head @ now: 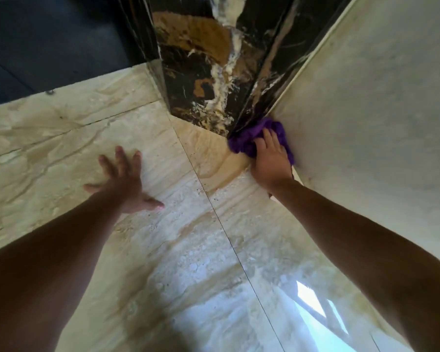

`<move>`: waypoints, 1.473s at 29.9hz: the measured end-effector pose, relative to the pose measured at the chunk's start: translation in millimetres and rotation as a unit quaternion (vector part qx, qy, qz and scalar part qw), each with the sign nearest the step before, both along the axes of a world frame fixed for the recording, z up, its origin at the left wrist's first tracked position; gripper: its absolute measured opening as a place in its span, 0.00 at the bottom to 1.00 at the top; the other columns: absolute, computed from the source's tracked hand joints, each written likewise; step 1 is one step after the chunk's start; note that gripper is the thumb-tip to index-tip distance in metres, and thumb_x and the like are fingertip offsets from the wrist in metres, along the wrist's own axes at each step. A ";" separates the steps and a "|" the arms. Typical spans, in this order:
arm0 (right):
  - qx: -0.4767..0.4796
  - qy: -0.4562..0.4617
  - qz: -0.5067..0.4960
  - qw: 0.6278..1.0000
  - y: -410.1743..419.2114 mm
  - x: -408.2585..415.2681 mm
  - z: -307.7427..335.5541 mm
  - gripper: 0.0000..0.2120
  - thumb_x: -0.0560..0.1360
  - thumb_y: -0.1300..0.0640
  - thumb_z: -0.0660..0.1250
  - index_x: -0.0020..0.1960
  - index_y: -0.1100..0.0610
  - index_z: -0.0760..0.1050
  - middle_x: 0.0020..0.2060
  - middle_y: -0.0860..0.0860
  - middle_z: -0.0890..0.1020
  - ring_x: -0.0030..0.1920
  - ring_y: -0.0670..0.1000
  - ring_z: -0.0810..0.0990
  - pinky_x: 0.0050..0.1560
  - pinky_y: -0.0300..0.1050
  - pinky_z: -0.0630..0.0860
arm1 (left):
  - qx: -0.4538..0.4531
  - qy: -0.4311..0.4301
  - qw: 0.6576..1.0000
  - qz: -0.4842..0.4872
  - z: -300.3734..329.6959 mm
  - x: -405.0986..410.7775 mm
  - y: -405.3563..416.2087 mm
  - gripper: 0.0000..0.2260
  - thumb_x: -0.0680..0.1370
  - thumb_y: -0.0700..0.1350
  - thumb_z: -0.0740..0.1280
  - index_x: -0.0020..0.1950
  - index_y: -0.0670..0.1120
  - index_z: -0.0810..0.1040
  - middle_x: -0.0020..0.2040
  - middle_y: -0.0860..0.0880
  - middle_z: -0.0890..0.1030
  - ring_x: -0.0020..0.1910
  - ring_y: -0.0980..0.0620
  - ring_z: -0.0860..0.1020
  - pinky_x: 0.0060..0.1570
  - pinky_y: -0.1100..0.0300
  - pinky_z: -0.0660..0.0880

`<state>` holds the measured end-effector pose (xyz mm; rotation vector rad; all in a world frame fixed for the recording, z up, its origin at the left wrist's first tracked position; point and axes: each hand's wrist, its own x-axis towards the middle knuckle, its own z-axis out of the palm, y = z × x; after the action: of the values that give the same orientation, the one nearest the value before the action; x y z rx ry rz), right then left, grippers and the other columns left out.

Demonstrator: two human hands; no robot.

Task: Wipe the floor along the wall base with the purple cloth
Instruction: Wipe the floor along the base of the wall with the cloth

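Right hand (271,158), flat-palmed, presses bunched purple cloth (249,141) into corner, right of centre, where pale wall (366,110) meets dark marble column (208,80). Left hand (123,179), fingers splayed, empty, braces on floor (61,153), likely for support.

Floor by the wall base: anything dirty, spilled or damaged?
Yes. The beige marble floor tile carries a brownish stain just beside the right hand, which presses the crumpled purple cloth into the corner. Small dark specks dot the tile near the grout line. No cracks or breakage visible.
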<state>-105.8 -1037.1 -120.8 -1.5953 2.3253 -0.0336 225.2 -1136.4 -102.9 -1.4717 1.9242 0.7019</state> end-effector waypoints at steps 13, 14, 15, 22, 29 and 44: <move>0.076 0.060 -0.016 0.995 129.6 2.3 19.3 0.20 0.77 0.51 0.63 0.68 0.52 0.70 0.78 0.58 0.62 0.76 0.63 0.61 0.66 0.64 0.70 | -0.064 -0.005 0.998 -0.012 -15.6 5.5 -0.2 0.68 0.55 0.72 0.76 0.78 0.58 0.32 0.79 0.49 0.29 0.78 0.34 0.34 0.62 0.19 0.54; 0.087 0.066 -0.030 0.994 146.0 4.2 20.0 0.20 0.76 0.51 0.64 0.68 0.52 0.70 0.77 0.58 0.63 0.75 0.64 0.62 0.65 0.64 0.71 | -0.068 -0.017 0.997 -0.009 -15.9 5.5 0.8 0.67 0.55 0.72 0.76 0.78 0.57 0.32 0.80 0.48 0.30 0.78 0.34 0.35 0.63 0.19 0.53; 0.098 0.068 -0.048 0.992 160.1 5.5 20.7 0.21 0.75 0.52 0.65 0.67 0.52 0.70 0.76 0.58 0.64 0.73 0.65 0.64 0.63 0.64 0.73 | -0.071 -0.030 0.997 -0.008 -15.7 5.0 0.7 0.67 0.56 0.72 0.76 0.79 0.56 0.33 0.80 0.47 0.31 0.78 0.33 0.37 0.64 0.20 0.52; 0.143 0.043 -0.089 0.985 171.9 -0.8 44.7 0.20 0.71 0.62 0.66 0.63 0.54 0.71 0.63 0.59 0.70 0.61 0.65 0.70 0.52 0.58 0.78 | -0.196 0.110 0.969 -0.100 24.7 -54.9 48.4 0.39 0.74 0.56 0.71 0.79 0.45 0.57 0.82 0.39 0.48 0.77 0.34 0.58 0.67 0.35 0.67; -0.081 0.024 -0.078 0.993 143.7 19.0 132.2 0.15 0.64 0.55 0.69 0.51 0.52 0.77 0.52 0.55 0.78 0.49 0.62 0.79 0.35 0.44 0.69 | 0.170 0.315 0.903 0.236 110.5 -170.7 119.7 0.33 0.78 0.66 0.60 0.79 0.52 0.60 0.76 0.45 0.69 0.69 0.41 0.73 0.60 0.46 0.76; -0.183 -0.300 -0.337 0.874 270.4 119.0 472.3 0.23 0.76 0.52 0.69 0.70 0.49 0.71 0.67 0.44 0.75 0.69 0.48 0.73 0.67 0.39 0.71 | 0.272 0.427 0.736 0.449 443.3 -143.3 211.9 0.14 0.77 0.49 0.71 0.62 0.49 0.80 0.57 0.44 0.85 0.56 0.40 0.84 0.44 0.49 0.79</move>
<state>13.2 -766.6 351.5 -0.6412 2.2799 -1.0205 81.9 -924.5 340.4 -1.7564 1.1169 2.4959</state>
